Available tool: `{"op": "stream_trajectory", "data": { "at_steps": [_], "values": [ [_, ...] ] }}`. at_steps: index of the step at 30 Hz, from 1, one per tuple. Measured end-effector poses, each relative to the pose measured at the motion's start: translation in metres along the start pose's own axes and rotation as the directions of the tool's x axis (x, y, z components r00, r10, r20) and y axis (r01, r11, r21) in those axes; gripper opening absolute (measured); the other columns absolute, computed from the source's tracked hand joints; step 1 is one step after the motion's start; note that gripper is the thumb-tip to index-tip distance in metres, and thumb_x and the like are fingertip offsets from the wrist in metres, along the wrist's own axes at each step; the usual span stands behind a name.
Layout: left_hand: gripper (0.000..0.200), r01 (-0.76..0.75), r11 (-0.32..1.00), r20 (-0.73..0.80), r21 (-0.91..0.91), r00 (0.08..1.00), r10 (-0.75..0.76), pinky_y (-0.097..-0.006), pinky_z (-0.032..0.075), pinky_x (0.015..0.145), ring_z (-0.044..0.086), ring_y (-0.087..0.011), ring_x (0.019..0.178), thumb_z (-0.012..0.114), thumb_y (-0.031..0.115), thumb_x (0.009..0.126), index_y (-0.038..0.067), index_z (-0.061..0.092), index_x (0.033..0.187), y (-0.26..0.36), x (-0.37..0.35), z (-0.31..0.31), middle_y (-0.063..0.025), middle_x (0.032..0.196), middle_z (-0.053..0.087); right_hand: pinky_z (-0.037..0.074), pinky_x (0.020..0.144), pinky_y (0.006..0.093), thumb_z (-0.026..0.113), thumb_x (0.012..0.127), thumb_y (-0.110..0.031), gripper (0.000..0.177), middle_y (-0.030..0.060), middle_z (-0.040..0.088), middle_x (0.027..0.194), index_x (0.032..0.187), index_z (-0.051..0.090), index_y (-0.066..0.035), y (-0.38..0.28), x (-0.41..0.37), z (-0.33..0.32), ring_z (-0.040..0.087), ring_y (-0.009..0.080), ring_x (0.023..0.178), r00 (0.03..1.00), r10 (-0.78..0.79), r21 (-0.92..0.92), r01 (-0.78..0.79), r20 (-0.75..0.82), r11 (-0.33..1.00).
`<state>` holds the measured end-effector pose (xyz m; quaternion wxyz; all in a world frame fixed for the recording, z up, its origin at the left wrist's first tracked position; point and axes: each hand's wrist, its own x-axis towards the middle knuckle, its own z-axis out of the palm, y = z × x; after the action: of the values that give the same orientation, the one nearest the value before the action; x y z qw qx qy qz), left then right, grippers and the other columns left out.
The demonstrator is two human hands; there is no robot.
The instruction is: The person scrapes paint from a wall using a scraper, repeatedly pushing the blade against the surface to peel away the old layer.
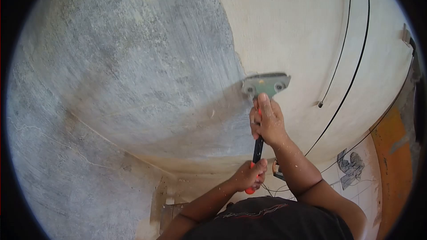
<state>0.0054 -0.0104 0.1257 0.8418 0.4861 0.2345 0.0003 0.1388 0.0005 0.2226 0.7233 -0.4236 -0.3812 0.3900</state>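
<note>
1 scraper (pixel 266 83), blade flat against the wall (pixel 133 62) at the paint edge. i'd judge it stiff and light (handle looks grippy). my right hand (pixel 267 122) is clenched high on the shaft, left hand (pixel 251 175) wrapped round the orange end. 2 black cables (pixel 359 62) run nearby.

Person, upper body, head-camera view.
- Garment: black short-sleeved shirt (pixel 275 218) in plain dark fabric.
- Marking: thin red and pale graphic (pixel 251 214) running across the chest, detail too small to read.
- Arms: both bare below the sleeves.
- Right forearm (pixel 296 164) and right hand (pixel 267 122): flecked with fine pale specks and dust.
- Left hand (pixel 248 175): bare, lightly dusted along the fingers (pixel 260 165).
</note>
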Motion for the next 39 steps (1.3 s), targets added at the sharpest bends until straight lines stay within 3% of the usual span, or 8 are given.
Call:
{"op": "stream_trajectory", "data": {
  "at_steps": [5,12,17,21,25,29,33,39],
  "values": [
    [0.049,0.064,0.996,0.012,-0.065,0.998,-0.064,-0.0233,0.027,0.040,0.030,-0.0087,0.043,0.040,0.059,0.086,0.013,0.034,0.068,-0.033,0.004,0.005,0.0011,0.052,0.033,0.032,0.028,0.0230,0.038,0.090,-0.050,0.044,-0.0019,0.031,0.049,0.080,0.038,-0.008,0.032,-0.020,-0.015,0.032,0.0079,0.031,0.983,0.170,-0.001,-0.170,-0.067,0.985],
    [0.050,-0.059,0.998,0.016,0.004,0.998,0.059,-0.0232,0.028,0.039,0.030,-0.0083,0.042,0.042,0.059,0.085,0.012,0.035,0.068,0.028,-0.005,0.006,0.0007,0.052,0.032,0.034,0.032,0.0231,0.038,0.091,-0.047,0.042,-0.0001,0.036,0.049,0.078,0.039,-0.006,-0.033,0.015,0.014,0.038,0.0091,0.034,1.000,-0.021,0.001,0.021,0.021,1.000],
    [0.049,0.039,0.993,-0.059,-0.114,0.997,-0.046,-0.0235,0.030,0.039,0.032,-0.0073,0.041,0.046,0.057,0.085,0.012,0.035,0.068,-0.026,0.008,0.007,0.0024,0.051,0.034,0.034,0.030,0.0233,0.037,0.091,-0.048,0.043,-0.0010,0.033,0.049,0.080,0.039,-0.007,0.018,-0.013,-0.012,0.035,0.0084,0.032,0.996,0.089,-0.048,-0.089,0.007,0.995],
    [0.049,0.084,0.993,-0.062,-0.080,0.994,-0.089,-0.0236,0.030,0.039,0.033,-0.0074,0.040,0.046,0.057,0.084,0.013,0.035,0.067,-0.038,0.008,0.000,0.0029,0.050,0.034,0.033,0.029,0.0231,0.035,0.091,-0.050,0.045,-0.0021,0.031,0.050,0.083,0.038,-0.007,0.030,-0.016,-0.015,0.033,0.0077,0.032,0.984,0.168,-0.042,-0.170,-0.053,0.984],
    [0.046,0.014,0.999,-0.074,0.031,0.997,-0.011,-0.0227,0.028,0.039,0.030,-0.0078,0.041,0.041,0.053,0.088,0.012,0.034,0.068,0.007,0.001,-0.001,0.0010,0.051,0.032,0.035,0.030,0.0237,0.036,0.092,-0.045,0.041,-0.0014,0.033,0.049,0.078,0.038,-0.007,-0.010,0.004,0.004,0.035,0.0079,0.033,1.000,0.029,0.018,-0.029,0.002,0.999],
    [0.048,-0.039,0.999,-0.013,0.037,0.999,0.040,-0.0228,0.028,0.039,0.030,-0.0077,0.041,0.041,0.055,0.087,0.012,0.034,0.068,0.001,0.004,0.003,0.0007,0.051,0.033,0.035,0.030,0.0235,0.036,0.092,-0.045,0.040,-0.0019,0.033,0.049,0.078,0.038,-0.007,-0.011,-0.001,0.003,0.034,0.0072,0.034,0.999,0.027,-0.007,-0.027,-0.038,1.000],
    [0.050,0.058,0.998,-0.004,-0.031,0.998,-0.058,-0.0238,0.029,0.040,0.031,-0.0087,0.042,0.043,0.058,0.085,0.012,0.034,0.067,-0.026,0.006,0.002,0.0008,0.051,0.033,0.033,0.029,0.0227,0.035,0.091,-0.051,0.044,-0.0022,0.032,0.051,0.083,0.039,-0.007,0.025,-0.016,-0.017,0.031,0.0068,0.033,0.987,0.150,-0.038,-0.152,-0.053,0.988],
    [0.050,0.002,0.997,-0.019,0.074,1.000,0.000,-0.0236,0.030,0.038,0.034,-0.0067,0.040,0.048,0.059,0.083,0.014,0.037,0.063,0.005,0.005,-0.008,0.0036,0.050,0.034,0.034,0.029,0.0228,0.035,0.091,-0.050,0.043,-0.0021,0.032,0.051,0.084,0.039,-0.007,0.002,-0.002,-0.002,0.032,0.0066,0.034,0.997,0.014,-0.033,-0.016,-0.071,0.999]
  ]
}}
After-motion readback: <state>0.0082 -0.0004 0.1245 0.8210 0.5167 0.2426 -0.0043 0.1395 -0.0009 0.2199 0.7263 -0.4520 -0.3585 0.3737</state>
